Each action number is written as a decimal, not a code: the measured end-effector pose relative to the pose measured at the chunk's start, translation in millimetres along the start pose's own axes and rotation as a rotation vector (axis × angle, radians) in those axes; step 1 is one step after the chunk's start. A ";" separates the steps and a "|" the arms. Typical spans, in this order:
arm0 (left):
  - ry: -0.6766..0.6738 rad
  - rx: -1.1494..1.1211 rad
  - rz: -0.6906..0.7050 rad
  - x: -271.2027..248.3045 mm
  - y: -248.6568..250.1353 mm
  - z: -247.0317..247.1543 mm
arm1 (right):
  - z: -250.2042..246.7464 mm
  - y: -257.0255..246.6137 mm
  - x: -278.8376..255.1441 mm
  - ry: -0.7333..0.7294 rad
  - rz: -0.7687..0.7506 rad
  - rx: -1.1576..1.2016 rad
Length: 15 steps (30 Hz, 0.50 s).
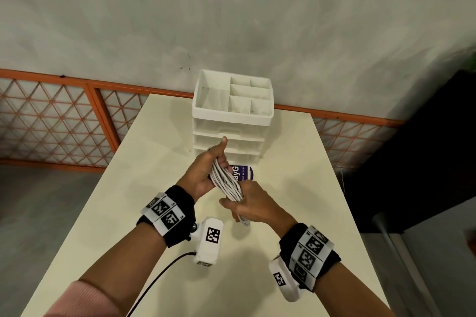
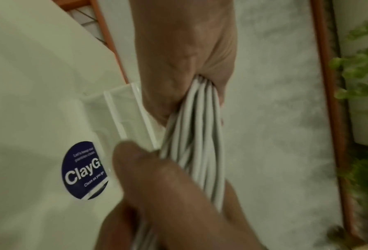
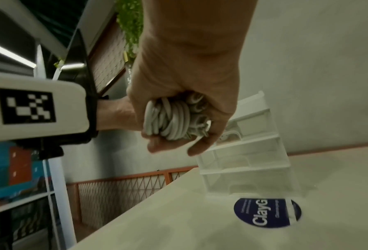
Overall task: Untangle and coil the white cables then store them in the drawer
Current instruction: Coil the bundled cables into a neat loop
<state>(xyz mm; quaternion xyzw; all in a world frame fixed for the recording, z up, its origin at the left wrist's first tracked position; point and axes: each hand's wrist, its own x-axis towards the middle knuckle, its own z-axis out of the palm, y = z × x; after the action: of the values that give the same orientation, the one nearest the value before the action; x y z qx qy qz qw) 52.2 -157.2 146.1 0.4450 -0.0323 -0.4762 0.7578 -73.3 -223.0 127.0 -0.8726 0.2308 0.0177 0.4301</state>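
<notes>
Over cream table (image 1: pixel 154 188), gripped coiled white cable bundle (image 1: pixel 226 180) at both ends, left hand (image 1: pixel 203 175) nearer white plastic drawer unit (image 1: pixel 231 121), right hand (image 1: pixel 252 203) below.

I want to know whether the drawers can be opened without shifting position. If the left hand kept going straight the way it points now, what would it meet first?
Probably the drawer unit. The left hand, gripping the cable bundle, points at its closed drawer fronts, thumb nearest the middle one. Exact depth is unclear.

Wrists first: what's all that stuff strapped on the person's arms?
Each wrist wears a black band wrapped with white strips of black-and-white square codes. A white camera box bearing its own code hangs off each band; a black cable trails from the left one. A pink sleeve covers the left upper forearm.
</notes>
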 end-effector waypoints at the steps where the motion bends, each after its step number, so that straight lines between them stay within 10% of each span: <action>1: -0.031 -0.004 -0.050 -0.1 1.2 -1.0 | -0.1 1.8 0.2 -0.011 0.011 0.033; 15: 0.189 -0.055 -0.146 37.0 -26.1 -1.3 | 12.4 26.7 8.5 0.079 -0.122 -0.307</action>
<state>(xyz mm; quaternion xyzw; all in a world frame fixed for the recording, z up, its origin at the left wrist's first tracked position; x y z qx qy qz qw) 54.9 -188.1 113.0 0.4681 0.0850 -0.4866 0.7328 -74.8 -230.9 97.4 -0.9405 0.1885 -0.0076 0.2827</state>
